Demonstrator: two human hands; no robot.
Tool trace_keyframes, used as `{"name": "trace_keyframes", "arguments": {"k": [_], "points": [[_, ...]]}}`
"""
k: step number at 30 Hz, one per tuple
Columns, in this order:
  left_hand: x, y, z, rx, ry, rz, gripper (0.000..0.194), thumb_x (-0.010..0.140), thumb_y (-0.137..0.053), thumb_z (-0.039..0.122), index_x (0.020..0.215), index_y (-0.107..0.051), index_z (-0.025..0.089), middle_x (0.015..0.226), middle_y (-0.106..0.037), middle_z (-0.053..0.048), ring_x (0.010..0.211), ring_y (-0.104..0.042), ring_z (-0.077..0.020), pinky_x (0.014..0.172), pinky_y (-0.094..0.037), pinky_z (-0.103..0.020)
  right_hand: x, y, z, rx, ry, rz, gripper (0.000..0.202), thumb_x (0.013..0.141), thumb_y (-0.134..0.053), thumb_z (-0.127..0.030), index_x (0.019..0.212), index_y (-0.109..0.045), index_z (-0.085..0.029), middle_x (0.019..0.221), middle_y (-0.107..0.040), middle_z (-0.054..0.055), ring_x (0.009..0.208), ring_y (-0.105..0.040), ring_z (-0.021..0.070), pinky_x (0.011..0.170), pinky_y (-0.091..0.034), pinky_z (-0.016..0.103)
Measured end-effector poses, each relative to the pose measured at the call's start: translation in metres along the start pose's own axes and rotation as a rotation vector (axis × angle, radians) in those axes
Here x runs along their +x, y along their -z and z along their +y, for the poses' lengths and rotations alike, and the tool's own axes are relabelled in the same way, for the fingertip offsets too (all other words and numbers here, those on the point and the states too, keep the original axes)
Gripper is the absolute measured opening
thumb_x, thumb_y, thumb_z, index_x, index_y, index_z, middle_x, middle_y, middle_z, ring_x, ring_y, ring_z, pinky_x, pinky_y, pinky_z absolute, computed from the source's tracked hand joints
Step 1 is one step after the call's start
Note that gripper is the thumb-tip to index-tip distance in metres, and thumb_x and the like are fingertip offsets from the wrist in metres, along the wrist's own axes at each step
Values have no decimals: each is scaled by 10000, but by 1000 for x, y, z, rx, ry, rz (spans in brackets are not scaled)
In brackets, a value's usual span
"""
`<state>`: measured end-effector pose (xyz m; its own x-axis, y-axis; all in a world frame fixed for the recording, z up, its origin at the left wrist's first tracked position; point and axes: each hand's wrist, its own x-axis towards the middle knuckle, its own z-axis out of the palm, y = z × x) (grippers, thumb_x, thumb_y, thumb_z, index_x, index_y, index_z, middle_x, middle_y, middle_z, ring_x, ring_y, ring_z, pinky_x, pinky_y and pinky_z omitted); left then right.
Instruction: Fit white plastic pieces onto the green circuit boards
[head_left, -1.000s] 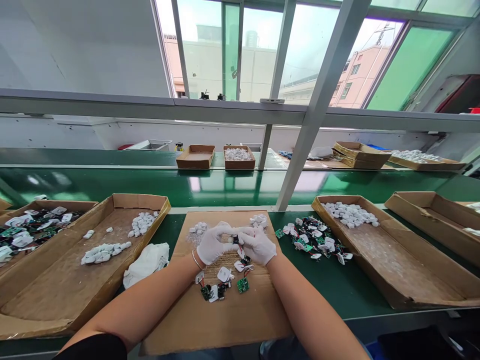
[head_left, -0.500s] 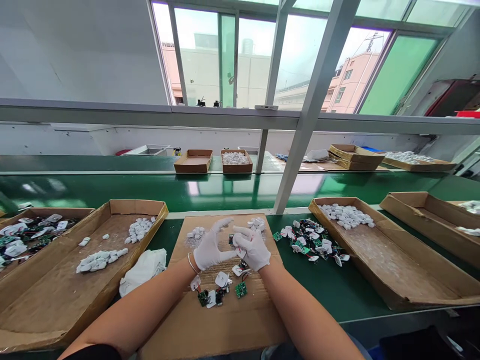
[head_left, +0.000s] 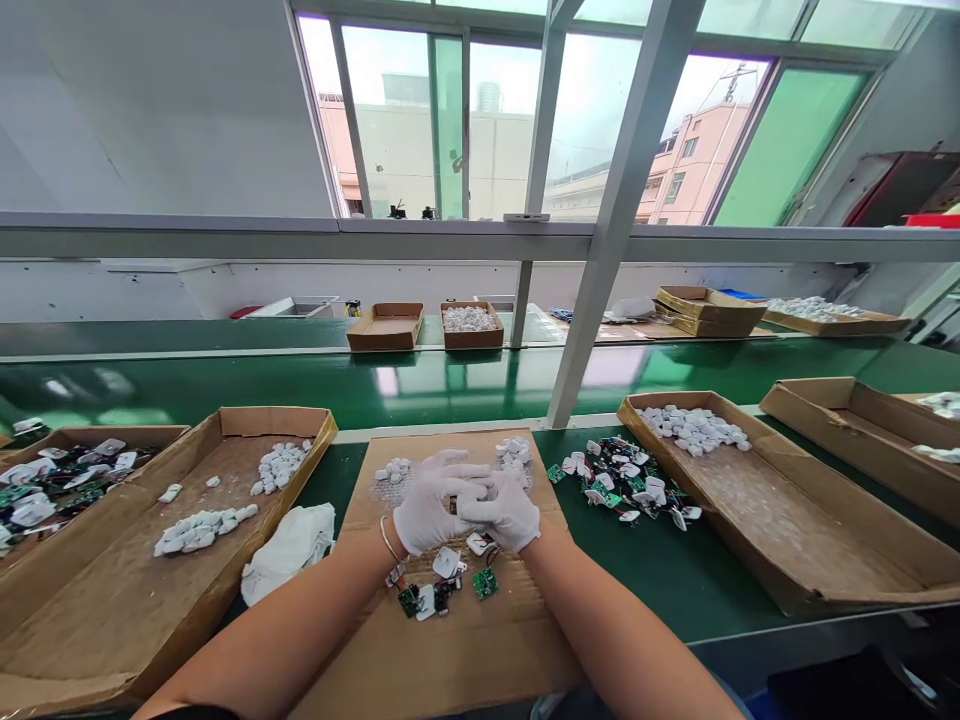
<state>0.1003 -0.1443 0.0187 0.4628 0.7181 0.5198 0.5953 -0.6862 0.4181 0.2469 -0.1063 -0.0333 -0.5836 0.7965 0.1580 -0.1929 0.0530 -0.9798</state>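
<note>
Small dark part (head_left: 452, 505) was held between curled left hand (head_left: 424, 512) and right hand (head_left: 513, 512), exact grip hidden; judged light, stiff, fragile, best taken by its edges.

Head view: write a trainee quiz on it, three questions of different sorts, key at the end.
1. True or false: the left hand and right hand both wear white gloves.
2. What lies on the green bench between the cardboard sheet and the nearer tray on the right?
A) a white cloth
B) a heap of circuit boards and white parts
C) a stack of trays
3. Fill in: of the two small boxes on the far bench, the ___ one holds white pieces.

Key: 1 true; 2 B; 3 right.
</note>
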Motion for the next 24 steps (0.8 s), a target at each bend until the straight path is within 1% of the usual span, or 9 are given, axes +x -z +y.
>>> {"name": "trace_keyframes", "arguments": {"k": [3, 5, 7, 9, 11, 14, 16, 20, 24], "points": [[-2, -2, 0, -37, 55, 51, 357, 739, -751, 315, 1094, -717, 332, 1198, -682, -17, 1119, -585, -270, 1088, -338, -427, 2, 3, -3, 128, -6, -52, 259, 622, -772, -386, 661, -653, -159, 610, -548, -2, 561, -457, 120, 506, -361, 244], [-4, -3, -6, -88, 91, 70, 459, 709, -776, 339, 1158, -684, 320, 1241, -655, -37, 1136, -574, -281, 1048, -387, -416, 3, 4, -5, 206, 0, -74, 255, 644, -767, -384, 710, -678, -154, 668, -591, 18, 591, -487, 125, 526, -379, 242], [-7, -4, -12, -112, 110, 68, 486, 703, -783, 358, 1174, -674, 315, 1252, -645, -48, 1135, -572, -280, 1007, -426, -400, 4, 6, -5, 256, 0, -102, 270, 671, -757, -392, 788, -706, -155, 747, -632, 40, 635, -527, 136, 560, -410, 246], [-8, -4, -17, -84, 92, 76, 460, 710, -778, 371, 1157, -685, 313, 1205, -670, -52, 1109, -584, -276, 988, -440, -399, 4, 8, -5, 277, -14, -147, 298, 677, -754, -409, 830, -718, -156, 769, -647, 51, 664, -554, 150, 594, -441, 260], [-8, -4, -19, -42, 42, 91, 410, 721, -770, 369, 1122, -704, 314, 1147, -698, -52, 1072, -599, -270, 979, -445, -407, 4, 11, -3, 266, -20, -175, 306, 655, -768, -406, 814, -718, -149, 731, -641, 43, 654, -554, 151, 606, -452, 268], [-7, -6, -15, -33, -47, 137, 326, 756, -736, 328, 1081, -719, 308, 1095, -717, -48, 1019, -619, -246, 943, -469, -405, 5, 16, 2, 173, 7, -171, 258, 617, -791, -341, 742, -698, -134, 666, -615, 12, 615, -529, 131, 608, -445, 264], [-8, -8, -13, -33, -74, 173, 294, 759, -721, 291, 1052, -727, 293, 1072, -720, -47, 989, -627, -230, 917, -484, -396, 6, 18, 5, 110, 24, -165, 213, 612, -788, -292, 702, -678, -133, 654, -609, 1, 622, -528, 127, 624, -445, 262], [-11, -15, -16, -6, -19, 223, 286, 732, -728, 269, 1018, -738, 265, 1062, -722, -61, 955, -641, -231, 880, -499, -392, 7, 16, 8, 90, 49, -151, 183, 631, -763, -248, 764, -687, -148, 740, -651, 14, 699, -565, 144, 684, -462, 272], [-13, -17, -19, -9, 34, 183, 338, 706, -773, 337, 1037, -733, 282, 1089, -719, -57, 967, -645, -241, 866, -496, -387, 7, 17, 6, 148, 44, -201, 205, 687, -724, -256, 858, -703, -145, 783, -666, 30, 710, -575, 145, 691, -461, 274]]}}
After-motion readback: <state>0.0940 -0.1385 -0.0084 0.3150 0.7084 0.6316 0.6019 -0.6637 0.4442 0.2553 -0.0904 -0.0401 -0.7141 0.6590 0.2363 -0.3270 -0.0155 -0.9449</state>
